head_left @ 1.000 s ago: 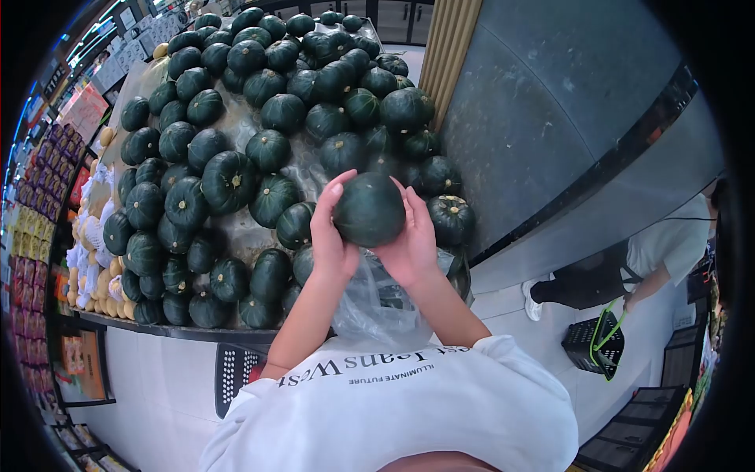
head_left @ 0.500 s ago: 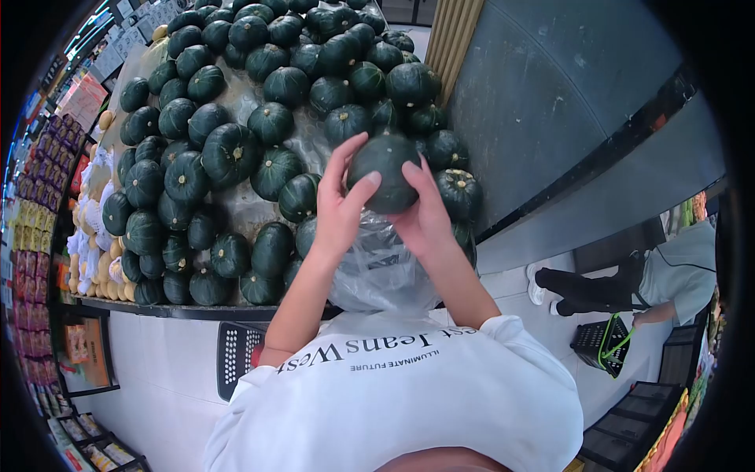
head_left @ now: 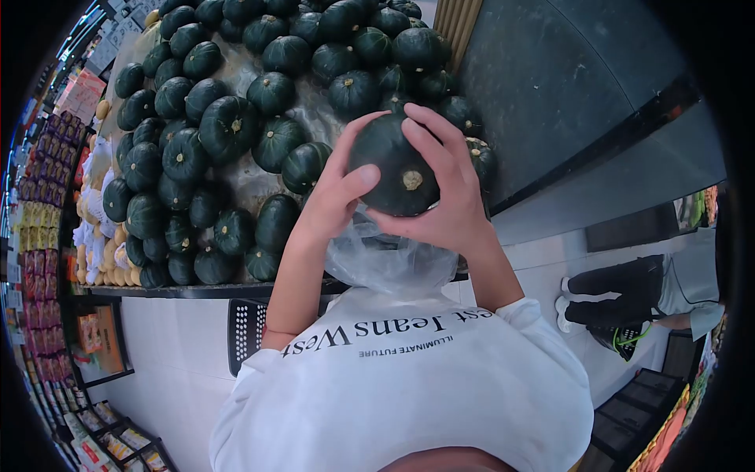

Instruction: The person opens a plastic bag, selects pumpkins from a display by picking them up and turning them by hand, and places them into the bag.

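The left hand (head_left: 330, 197) and right hand (head_left: 454, 200) are turning the pumpkin (head_left: 383, 161), whose broad pale stem scar (head_left: 412, 180) is now showing. The right fingers (head_left: 432, 143) are reaching over its top.

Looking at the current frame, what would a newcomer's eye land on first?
Probably the dark green squash near the centre, held between the left hand and the right hand, a pale spot on its skin facing the camera. Next, the many similar squashes spread across the upper left and centre, then the white shirt with dark lettering, filling the bottom middle.
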The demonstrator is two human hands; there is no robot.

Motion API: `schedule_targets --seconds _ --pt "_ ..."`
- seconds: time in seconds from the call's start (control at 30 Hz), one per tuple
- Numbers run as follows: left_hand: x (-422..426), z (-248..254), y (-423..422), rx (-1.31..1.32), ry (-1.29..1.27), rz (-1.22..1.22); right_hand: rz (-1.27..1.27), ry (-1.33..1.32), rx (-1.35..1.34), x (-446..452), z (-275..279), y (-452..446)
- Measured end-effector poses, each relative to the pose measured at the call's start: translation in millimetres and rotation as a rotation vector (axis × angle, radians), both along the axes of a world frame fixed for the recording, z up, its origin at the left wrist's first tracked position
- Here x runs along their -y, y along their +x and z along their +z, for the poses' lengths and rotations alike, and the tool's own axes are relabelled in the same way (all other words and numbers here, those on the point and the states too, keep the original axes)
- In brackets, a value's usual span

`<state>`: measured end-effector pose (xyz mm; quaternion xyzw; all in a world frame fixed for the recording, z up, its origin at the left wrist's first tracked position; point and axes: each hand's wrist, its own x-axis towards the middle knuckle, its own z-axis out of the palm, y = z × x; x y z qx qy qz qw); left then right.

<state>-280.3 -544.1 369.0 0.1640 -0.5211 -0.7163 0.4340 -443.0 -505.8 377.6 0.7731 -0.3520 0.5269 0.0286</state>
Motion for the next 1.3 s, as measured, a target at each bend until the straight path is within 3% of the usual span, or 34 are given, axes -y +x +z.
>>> schedule_targets --seconds 0.13,0.23,0.33,0.5,0.6,0.73,0.83,0.93,1.13,1.3 --pt "2.4 -4.9 0.8 -0.073 -0.011 -0.013 0.124 -0.067 -0.031 9.7 -1.4 -3.9" --pt "2.7 -6.9 0.7 -0.185 0.178 -0.01 0.125 0.05 0.035 8.2 1.2 -0.5" --pt "5.8 -15.8 -2.6 -0.308 0.229 0.023 0.211 0.346 0.39 7.8 -11.2 4.5" --pt "11.5 -15.0 -6.1 -0.222 -0.087 0.233 0.703 0.954 0.907 5.9 -20.3 1.4" --pt "25.9 -23.7 -11.1 -0.103 -0.416 0.379 0.8 1.041 1.053 13.2 -22.8 4.6" --pt "43.1 -30.2 -14.6 -0.127 -0.359 0.355 0.804 0.871 1.025 32.4 -41.4 5.9" --pt "41.7 -27.9 -15.1 -0.327 -0.055 0.213 0.756 0.684 0.836 40.7 -48.5 9.6" --pt "45.6 -31.7 -13.5 -0.328 -0.123 0.182 0.586 0.66 0.809 40.9 -44.2 18.4" --pt "47.8 -37.7 -13.4 -0.301 -0.2 0.231 0.6 0.634 0.699 42.2 -45.0 9.8" --pt "53.9 -50.8 -14.1 -0.22 -0.358 0.365 0.52 0.449 0.531 40.6 -56.7 6.5"
